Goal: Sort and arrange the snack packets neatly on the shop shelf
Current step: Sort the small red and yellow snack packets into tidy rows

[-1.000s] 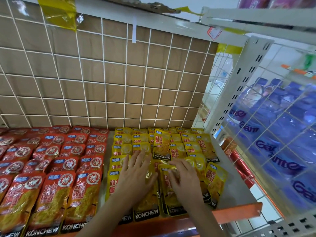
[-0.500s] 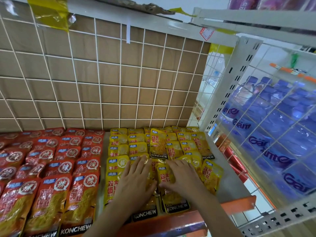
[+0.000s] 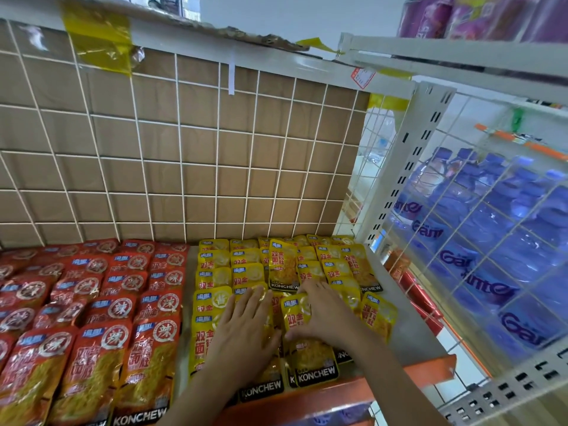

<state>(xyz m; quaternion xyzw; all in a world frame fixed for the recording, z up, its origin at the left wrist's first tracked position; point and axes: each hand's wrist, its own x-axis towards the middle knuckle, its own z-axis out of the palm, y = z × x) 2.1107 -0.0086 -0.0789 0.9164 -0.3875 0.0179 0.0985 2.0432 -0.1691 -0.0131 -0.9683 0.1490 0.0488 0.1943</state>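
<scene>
1. Red foil snack packets fill the grey metal shelf at eight o'clock.
2. Left hand, fingers straight, presses yellow foil snack packets at six o'clock.
3. Right hand, at its three o'clock, grips the front yellow packet.

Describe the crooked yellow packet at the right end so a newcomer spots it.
Under the brown wire-grid panel, find the yellow packets right of the red packets. The skewed packet is the outermost one, just right of the right hand, against bare grey shelf. Its neighbours sit in straight rows; it alone lies turned at an angle.
</scene>
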